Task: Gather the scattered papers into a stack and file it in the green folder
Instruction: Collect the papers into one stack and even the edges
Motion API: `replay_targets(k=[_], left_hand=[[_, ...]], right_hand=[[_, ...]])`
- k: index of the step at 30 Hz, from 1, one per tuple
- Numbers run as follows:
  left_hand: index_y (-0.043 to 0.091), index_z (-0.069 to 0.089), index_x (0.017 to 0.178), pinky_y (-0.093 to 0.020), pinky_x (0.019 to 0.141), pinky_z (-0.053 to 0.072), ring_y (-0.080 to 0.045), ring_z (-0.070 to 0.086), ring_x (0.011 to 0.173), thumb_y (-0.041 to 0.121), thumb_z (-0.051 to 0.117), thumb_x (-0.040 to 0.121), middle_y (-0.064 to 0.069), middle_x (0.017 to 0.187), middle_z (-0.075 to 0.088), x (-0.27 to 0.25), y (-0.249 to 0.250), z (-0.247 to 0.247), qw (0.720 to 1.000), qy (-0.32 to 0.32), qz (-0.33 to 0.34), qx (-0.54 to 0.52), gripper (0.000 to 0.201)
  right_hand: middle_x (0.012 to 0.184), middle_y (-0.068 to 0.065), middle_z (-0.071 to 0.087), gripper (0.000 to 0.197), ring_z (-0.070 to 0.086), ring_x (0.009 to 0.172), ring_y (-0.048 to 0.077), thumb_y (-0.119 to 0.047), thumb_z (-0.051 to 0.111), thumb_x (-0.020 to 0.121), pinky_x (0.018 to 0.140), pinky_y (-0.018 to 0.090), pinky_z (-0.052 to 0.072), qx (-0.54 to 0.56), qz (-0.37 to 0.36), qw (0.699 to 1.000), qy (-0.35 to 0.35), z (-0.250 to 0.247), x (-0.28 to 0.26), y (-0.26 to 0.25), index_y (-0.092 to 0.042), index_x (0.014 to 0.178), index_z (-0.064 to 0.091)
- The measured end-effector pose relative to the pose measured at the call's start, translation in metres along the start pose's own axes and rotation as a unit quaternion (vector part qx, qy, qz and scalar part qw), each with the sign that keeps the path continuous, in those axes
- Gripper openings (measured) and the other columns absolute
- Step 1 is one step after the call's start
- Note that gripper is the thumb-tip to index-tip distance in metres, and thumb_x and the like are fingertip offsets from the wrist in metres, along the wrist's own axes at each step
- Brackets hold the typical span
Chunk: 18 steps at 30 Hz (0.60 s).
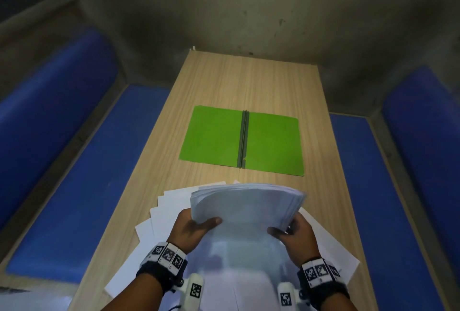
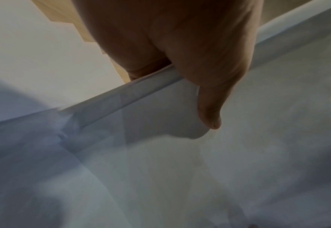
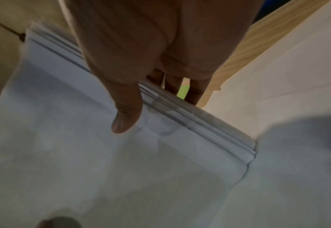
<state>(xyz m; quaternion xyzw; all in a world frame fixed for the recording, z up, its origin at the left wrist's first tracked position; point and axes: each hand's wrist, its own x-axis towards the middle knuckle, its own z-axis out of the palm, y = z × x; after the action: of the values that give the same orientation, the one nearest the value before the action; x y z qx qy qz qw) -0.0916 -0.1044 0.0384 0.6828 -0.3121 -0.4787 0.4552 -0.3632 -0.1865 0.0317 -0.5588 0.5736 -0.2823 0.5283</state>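
wooden table point(image 1: 249, 81) between blue benches, with an open green folder point(image 1: 211, 133) lying flat at its middle. both the left hand point(image 1: 191, 228) and right hand point(image 1: 297, 233) grasp a bowed stack of papers point(image 1: 249, 206) above the near edge, thumbs on top. loose sheets point(image 1: 161, 213) lie underneath, and the uneven stack could fan out and slide apart if either grasp loosens.

materials and surface finish

the table point(image 1: 254, 81) shows a pale wood-grain top, matt, with fine straight lines running lengthwise. the green folder point(image 1: 211, 133) looks like matt card, faintly textured, with a darker grey-green strip down its spine. the stack of papers point(image 1: 249, 203) is plain white paper, smooth and unglossed, its edge layered in thin sheets. the loose sheets point(image 1: 164, 206) beneath are the same matt white paper. the blue seats point(image 1: 74, 161) have a smooth padded covering; material cannot be told. the wall point(image 1: 249, 6) is rough, stained and dull.
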Motion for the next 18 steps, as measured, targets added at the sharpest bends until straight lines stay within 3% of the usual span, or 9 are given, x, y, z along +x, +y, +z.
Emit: replay_targets(k=[2,4,5,7,10,13,14,16,18], left_hand=[[0.025,0.073,0.092,-0.032,0.076,0.059,-0.010,0.074,0.083,0.029,0.089,0.067,0.010,0.089,0.079,-0.001,0.000,0.004,1.000,-0.001,-0.006,0.005,0.030],[0.025,0.073,0.090,-0.029,0.074,0.058,-0.008,0.074,0.081,0.024,0.087,0.071,0.012,0.086,0.079,-0.003,0.005,0.009,1.000,0.008,0.004,0.006,0.023],[0.024,0.074,0.089,-0.028,0.072,0.058,-0.008,0.074,0.079,0.023,0.086,0.072,0.012,0.085,0.079,-0.004,0.008,0.011,1.000,0.014,0.008,0.004,0.021],[0.022,0.074,0.087,-0.024,0.067,0.057,-0.006,0.074,0.077,0.019,0.086,0.072,0.012,0.082,0.079,-0.006,0.011,0.013,1.000,0.023,0.005,-0.001,0.019],[0.027,0.072,0.088,-0.016,0.064,0.054,-0.001,0.073,0.076,0.022,0.088,0.071,0.019,0.076,0.076,-0.008,0.006,0.014,1.000,0.012,-0.015,0.019,0.024],[0.024,0.070,0.088,-0.022,0.068,0.055,-0.010,0.072,0.082,0.033,0.088,0.069,0.015,0.075,0.073,-0.003,0.004,0.008,0.997,0.040,-0.031,0.053,0.028],[0.020,0.071,0.090,-0.024,0.068,0.055,-0.012,0.072,0.082,0.035,0.088,0.068,0.014,0.079,0.072,0.000,0.006,0.005,0.997,0.049,-0.029,0.060,0.031],[0.018,0.072,0.093,-0.021,0.064,0.054,-0.008,0.071,0.079,0.033,0.086,0.071,0.013,0.082,0.071,0.001,0.015,-0.003,0.995,0.062,-0.010,0.075,0.030],[0.022,0.070,0.092,-0.020,0.063,0.052,-0.004,0.069,0.078,0.028,0.084,0.075,0.015,0.083,0.072,-0.001,0.021,-0.017,0.995,0.080,-0.006,0.060,0.023]], right_hand=[[0.097,0.001,0.071,0.045,0.066,0.089,0.018,-0.011,0.082,0.072,0.065,0.015,0.052,-0.005,0.002,1.000,0.001,0.004,-0.003,0.001,-0.012,0.112,0.060],[0.099,0.001,0.066,0.042,0.061,0.088,0.015,-0.011,0.072,0.083,0.065,0.006,0.047,-0.009,-0.007,1.000,0.026,0.012,-0.007,-0.004,-0.008,0.121,0.053],[0.105,0.002,0.064,0.044,0.060,0.093,0.014,-0.008,0.067,0.087,0.071,0.006,0.047,0.008,-0.012,0.999,0.036,0.015,-0.008,-0.007,-0.009,0.127,0.048],[0.116,0.003,0.061,0.050,0.059,0.104,0.019,-0.007,0.061,0.090,0.086,0.022,0.048,0.032,-0.005,0.999,0.042,0.020,-0.009,-0.007,-0.014,0.134,0.040],[0.115,0.004,0.060,0.043,0.056,0.108,0.024,-0.007,0.059,0.092,0.087,0.028,0.045,-0.008,0.017,1.000,0.016,0.023,-0.014,-0.002,-0.022,0.128,0.040],[0.104,-0.003,0.066,0.028,0.063,0.097,0.019,-0.006,0.056,0.093,0.085,0.036,0.050,-0.061,-0.006,0.998,0.025,0.019,-0.012,-0.011,-0.018,0.117,0.051],[0.099,-0.005,0.067,0.022,0.065,0.091,0.014,-0.006,0.056,0.092,0.081,0.034,0.052,-0.058,-0.017,0.998,0.028,0.016,-0.012,-0.019,-0.016,0.112,0.053],[0.091,-0.012,0.069,0.016,0.066,0.083,0.001,-0.006,0.059,0.091,0.074,0.019,0.052,-0.048,-0.040,0.998,0.031,0.009,-0.010,-0.034,-0.015,0.104,0.057],[0.082,-0.008,0.071,0.009,0.066,0.076,0.005,-0.009,0.063,0.090,0.072,0.020,0.053,-0.003,-0.010,0.998,0.054,-0.003,-0.012,-0.041,-0.016,0.095,0.061]])
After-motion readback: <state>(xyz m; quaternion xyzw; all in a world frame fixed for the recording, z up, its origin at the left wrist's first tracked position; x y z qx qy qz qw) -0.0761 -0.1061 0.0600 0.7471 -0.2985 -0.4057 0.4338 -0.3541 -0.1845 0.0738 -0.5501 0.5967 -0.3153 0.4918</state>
